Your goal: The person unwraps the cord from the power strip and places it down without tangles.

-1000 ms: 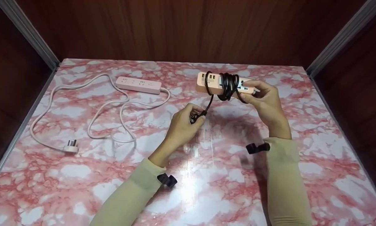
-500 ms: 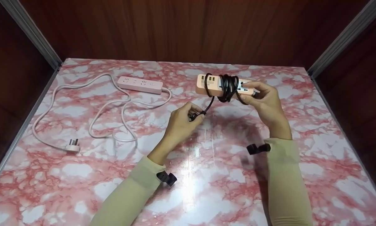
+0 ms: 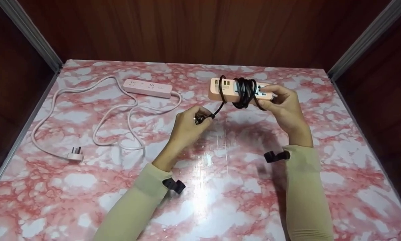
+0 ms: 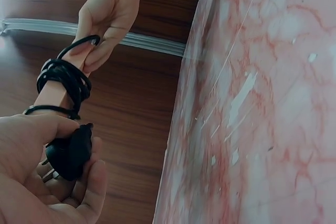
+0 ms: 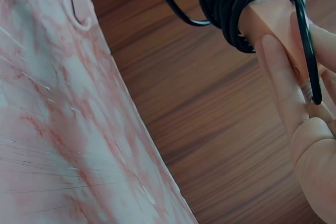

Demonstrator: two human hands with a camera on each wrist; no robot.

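An orange power strip (image 3: 232, 95) with USB ports and sockets is held above the table, its black cord (image 3: 244, 93) wound several times round the middle. My right hand (image 3: 285, 108) grips the strip's right end between thumb and fingers. Lower and to the left, my left hand (image 3: 191, 125) holds the cord's black plug (image 3: 203, 118). In the left wrist view the plug (image 4: 72, 153) lies between thumb and curled fingers, its metal pins partly visible. A short length of cord runs from the plug up to a single loop near the strip's left end.
A pink power strip (image 3: 147, 88) lies at the back left of the marbled table (image 3: 254, 201). Its white cord (image 3: 103, 129) spreads in loose loops to a white plug (image 3: 75, 154) with pins up. Brown wooden panels (image 3: 193, 31) stand behind and at both sides.
My left hand has shifted slightly left and up with the plug, and the cord between plug and strip slants more. The right hand keeps its grip on the orange strip.
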